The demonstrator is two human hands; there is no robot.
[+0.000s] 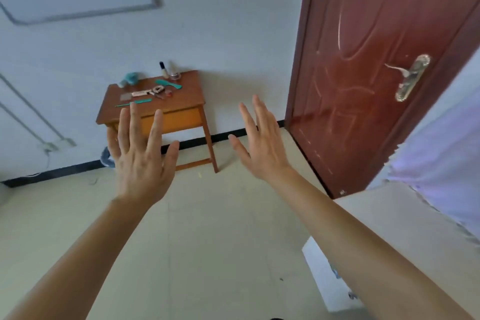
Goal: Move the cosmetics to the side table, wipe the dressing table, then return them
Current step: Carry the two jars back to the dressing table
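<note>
The cosmetics (158, 89), among them 2 teal combs and 2 small bottles, lie on the wooden table (187, 99) against the white wall. The left hand (141, 161) and right hand (262, 148) are raised short of it, fingers spread straight, holding nothing. A red-brown door (363, 73) stands at the right.

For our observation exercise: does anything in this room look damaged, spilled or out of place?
The red-brown door carries pale scratches and scuffs across its panel, left of the handle. On the wooden table, combs and small items lie scattered at mixed angles, though the two bottles at the back stand upright. No spill shows.
</note>
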